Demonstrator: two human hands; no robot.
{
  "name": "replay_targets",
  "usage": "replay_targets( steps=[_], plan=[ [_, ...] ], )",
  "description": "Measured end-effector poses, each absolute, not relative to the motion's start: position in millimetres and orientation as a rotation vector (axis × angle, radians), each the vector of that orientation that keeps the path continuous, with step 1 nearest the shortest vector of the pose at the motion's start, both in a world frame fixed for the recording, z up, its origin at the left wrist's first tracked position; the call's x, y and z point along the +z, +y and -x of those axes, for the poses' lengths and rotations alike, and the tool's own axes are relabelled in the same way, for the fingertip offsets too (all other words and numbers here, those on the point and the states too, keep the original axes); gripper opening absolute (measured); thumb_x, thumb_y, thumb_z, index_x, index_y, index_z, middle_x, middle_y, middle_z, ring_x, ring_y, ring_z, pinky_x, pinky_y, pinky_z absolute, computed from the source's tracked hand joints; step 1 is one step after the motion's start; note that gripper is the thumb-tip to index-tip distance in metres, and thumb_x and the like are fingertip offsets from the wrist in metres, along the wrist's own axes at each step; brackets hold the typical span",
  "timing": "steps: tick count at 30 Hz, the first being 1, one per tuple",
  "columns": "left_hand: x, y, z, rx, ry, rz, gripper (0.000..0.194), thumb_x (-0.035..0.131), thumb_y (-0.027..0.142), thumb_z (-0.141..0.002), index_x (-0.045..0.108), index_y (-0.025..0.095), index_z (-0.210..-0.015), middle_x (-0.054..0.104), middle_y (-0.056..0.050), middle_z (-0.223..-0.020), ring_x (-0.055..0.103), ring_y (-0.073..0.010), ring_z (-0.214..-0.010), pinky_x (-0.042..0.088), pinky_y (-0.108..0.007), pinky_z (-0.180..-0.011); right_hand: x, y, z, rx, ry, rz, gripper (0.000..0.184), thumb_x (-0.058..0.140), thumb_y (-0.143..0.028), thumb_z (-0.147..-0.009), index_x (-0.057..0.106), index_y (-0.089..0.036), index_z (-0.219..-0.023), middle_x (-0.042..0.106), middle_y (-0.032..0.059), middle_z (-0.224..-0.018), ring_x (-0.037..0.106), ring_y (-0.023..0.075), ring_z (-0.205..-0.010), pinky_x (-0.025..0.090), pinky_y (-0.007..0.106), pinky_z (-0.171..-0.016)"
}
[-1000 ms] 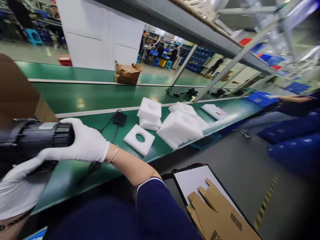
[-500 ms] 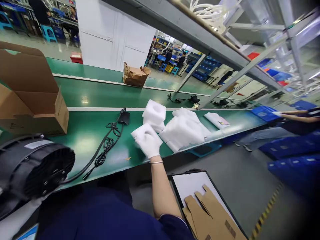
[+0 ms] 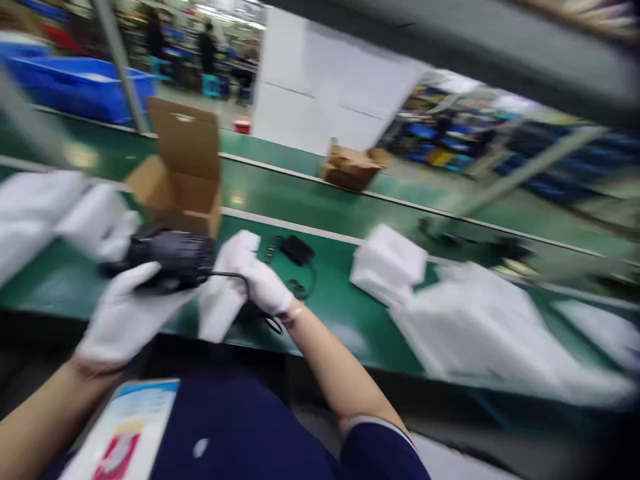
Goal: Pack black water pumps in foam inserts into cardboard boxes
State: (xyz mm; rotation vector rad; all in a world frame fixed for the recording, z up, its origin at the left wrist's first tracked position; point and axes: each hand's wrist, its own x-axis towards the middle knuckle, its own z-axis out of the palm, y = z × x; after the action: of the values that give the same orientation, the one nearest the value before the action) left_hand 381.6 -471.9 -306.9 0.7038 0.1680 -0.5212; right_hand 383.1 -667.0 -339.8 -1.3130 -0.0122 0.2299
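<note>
The picture is smeared by motion. My left hand (image 3: 125,313), in a white glove, is wrapped under a round black device (image 3: 167,259) held over the near edge of the green belt (image 3: 330,313). My right hand (image 3: 265,288), also gloved, grips a flat white foam piece (image 3: 225,287) and presses it against the right end of the black device. A black cable (image 3: 260,300) runs from the device past my right hand to a small black adapter (image 3: 297,250) lying on the belt.
An open cardboard box (image 3: 183,173) stands just behind the device. White foam blocks (image 3: 387,263) and a larger foam pile (image 3: 480,333) lie to the right, more foam (image 3: 55,213) at the left. A crumpled brown box (image 3: 350,167) sits farther back. A printed sheet (image 3: 125,433) rests on my lap.
My right hand took a foam piece from the belt and brought it left to the black device. My left hand came up under the device. The view swung left.
</note>
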Motion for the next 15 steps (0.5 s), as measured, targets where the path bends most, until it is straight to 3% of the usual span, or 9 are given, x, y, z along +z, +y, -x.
replay_targets(
  steps=[3,6,10,15],
  plan=[
    [-339.3,-457.7,-395.1,-0.445,0.282,-0.751,0.045,0.061,0.017,-0.087,0.056,0.015,-0.132,0.063,-0.013,-0.132,0.06,-0.0273,-0.121,0.054,-0.044,-0.1,-363.6,-668.0,-397.7,0.431,0.102,1.104,0.043,0.068,-0.05,-0.077,0.066,-0.014,-0.101,0.071,0.0067,-0.084,0.064,0.019,-0.07,0.054,0.029,-0.059],
    [-371.2,-458.6,-407.3,-0.42,0.296,-0.822,0.052,0.072,0.022,-0.082,0.054,0.018,-0.13,0.062,-0.013,-0.134,0.064,-0.0261,-0.114,0.054,-0.045,-0.098,-375.0,-663.6,-407.5,0.595,0.131,1.1,0.052,0.064,-0.057,-0.083,0.065,-0.013,-0.111,0.074,0.0124,-0.099,0.07,0.0246,-0.082,0.06,0.037,-0.067],
    [-375.9,-460.2,-402.7,-0.327,0.2,-1.076,0.066,0.084,0.032,-0.074,0.05,0.022,-0.13,0.06,-0.01,-0.136,0.061,-0.025,-0.119,0.049,-0.042,-0.106,-376.9,-656.7,-408.4,0.471,0.218,1.124,0.052,0.056,-0.057,-0.093,0.062,-0.016,-0.124,0.07,0.0122,-0.123,0.068,0.0242,-0.11,0.055,0.04,-0.099],
    [-372.0,-457.8,-389.9,-0.336,0.159,-1.143,0.075,0.084,0.044,-0.074,0.044,0.021,-0.133,0.059,-0.013,-0.136,0.057,-0.0275,-0.126,0.042,-0.046,-0.114,-370.7,-642.2,-410.9,0.383,0.271,1.224,0.055,0.045,-0.062,-0.098,0.063,-0.019,-0.126,0.069,0.0093,-0.125,0.066,0.0238,-0.116,0.053,0.038,-0.105]
  ],
)
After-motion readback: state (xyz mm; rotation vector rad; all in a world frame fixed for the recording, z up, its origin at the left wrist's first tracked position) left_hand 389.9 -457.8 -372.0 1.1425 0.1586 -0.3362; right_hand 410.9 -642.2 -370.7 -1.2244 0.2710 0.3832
